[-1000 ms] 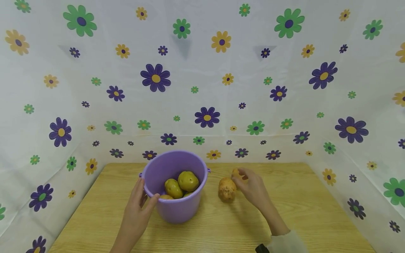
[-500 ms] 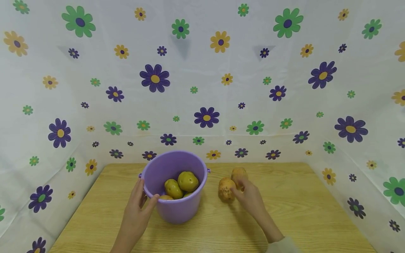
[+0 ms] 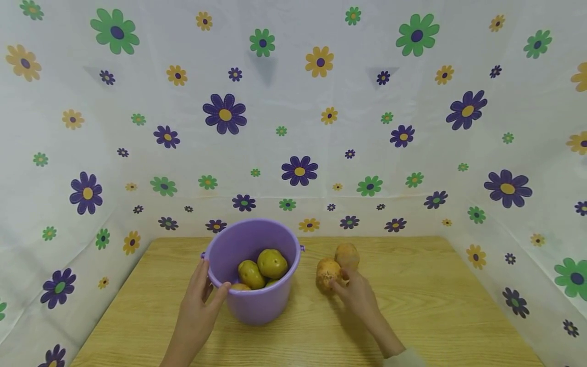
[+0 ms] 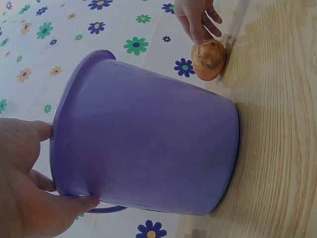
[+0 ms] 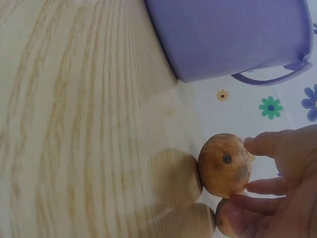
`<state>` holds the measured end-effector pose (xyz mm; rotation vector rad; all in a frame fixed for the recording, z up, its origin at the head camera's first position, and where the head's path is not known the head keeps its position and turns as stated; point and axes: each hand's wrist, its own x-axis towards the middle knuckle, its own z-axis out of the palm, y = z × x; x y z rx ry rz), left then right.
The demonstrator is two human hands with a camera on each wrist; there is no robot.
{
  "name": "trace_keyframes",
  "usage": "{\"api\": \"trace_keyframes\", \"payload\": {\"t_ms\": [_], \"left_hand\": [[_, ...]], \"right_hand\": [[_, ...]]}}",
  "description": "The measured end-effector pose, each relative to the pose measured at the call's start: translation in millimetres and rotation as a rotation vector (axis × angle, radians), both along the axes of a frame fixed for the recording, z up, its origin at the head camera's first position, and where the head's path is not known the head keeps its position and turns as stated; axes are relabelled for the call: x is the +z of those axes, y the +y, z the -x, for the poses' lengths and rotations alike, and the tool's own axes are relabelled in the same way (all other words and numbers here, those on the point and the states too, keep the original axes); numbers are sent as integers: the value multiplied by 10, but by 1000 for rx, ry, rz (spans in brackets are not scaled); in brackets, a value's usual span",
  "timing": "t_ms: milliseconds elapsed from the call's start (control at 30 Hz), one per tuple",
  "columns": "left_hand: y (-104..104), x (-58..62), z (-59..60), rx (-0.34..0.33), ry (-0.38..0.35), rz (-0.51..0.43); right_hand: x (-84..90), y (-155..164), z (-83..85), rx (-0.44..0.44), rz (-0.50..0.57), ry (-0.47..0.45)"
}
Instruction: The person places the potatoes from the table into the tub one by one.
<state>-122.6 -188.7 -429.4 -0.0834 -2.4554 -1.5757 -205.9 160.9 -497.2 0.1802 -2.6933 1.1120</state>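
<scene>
A purple bucket (image 3: 257, 300) stands on the wooden table (image 3: 435, 306) with several yellow-green potatoes (image 3: 272, 262) inside. My left hand (image 3: 202, 300) grips its near-left rim, thumb over the edge; the left wrist view shows the bucket (image 4: 148, 144) held by that hand (image 4: 25, 188). Two brown potatoes lie right of the bucket: a nearer one (image 3: 327, 272) and a farther one (image 3: 347, 255). My right hand (image 3: 355, 295) touches the nearer potato (image 5: 225, 163) with thumb and fingertips (image 5: 262, 186) against its side, not wrapped round it. The farther potato (image 5: 224, 225) is partly hidden by my fingers.
Flower-printed white sheets (image 3: 298, 127) wall the table at the back and on both sides. Bare wood lies to the right of the potatoes and in front of the bucket. The bucket's handle (image 5: 267, 77) hangs down its side.
My right hand has drawn back from the farther potato, leaving it uncovered, and now touches the nearer one. My left hand and the bucket have stayed put.
</scene>
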Motion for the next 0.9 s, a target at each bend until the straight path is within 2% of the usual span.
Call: {"api": "trace_keyframes", "payload": {"t_ms": [300,633,900], "left_hand": [[-1,-13,-6,3,12,-4],[2,8,-5,-2,-17,-5],[7,-4,-14,-7,21,-9]], "right_hand": [[-58,-39,24,-6,-44,-22],[-60,-70,19,-9,-66,-29],[-68,-90,34,-20,-88,-39]]}}
